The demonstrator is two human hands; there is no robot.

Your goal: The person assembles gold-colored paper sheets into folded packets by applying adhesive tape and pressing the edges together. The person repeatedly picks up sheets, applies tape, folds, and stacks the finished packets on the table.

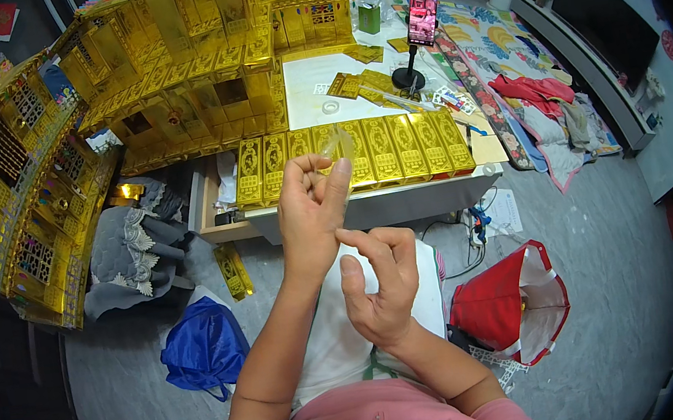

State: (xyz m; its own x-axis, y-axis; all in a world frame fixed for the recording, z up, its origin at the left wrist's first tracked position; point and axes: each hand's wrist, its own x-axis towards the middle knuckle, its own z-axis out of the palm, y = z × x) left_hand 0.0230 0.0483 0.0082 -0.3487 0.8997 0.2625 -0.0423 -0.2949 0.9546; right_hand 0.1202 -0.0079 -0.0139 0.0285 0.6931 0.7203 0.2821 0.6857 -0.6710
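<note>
My left hand is raised before the near edge of the white table, with its fingers curled around a clear tape roll. Part of the roll is hidden behind the thumb. My right hand is lower and to the right, thumb and index finger apart. Its index fingertip touches or nearly touches the heel of my left hand; whether a thin strip of tape is on it is too faint to tell. Just beyond both hands, a row of gold foil boxes with printed patterns lies along the table edge.
Large gold foil house models stand at the left and back. A phone on a stand, gold sheets and a white tape roll occupy the table. An open drawer, blue bag and red bag are nearby.
</note>
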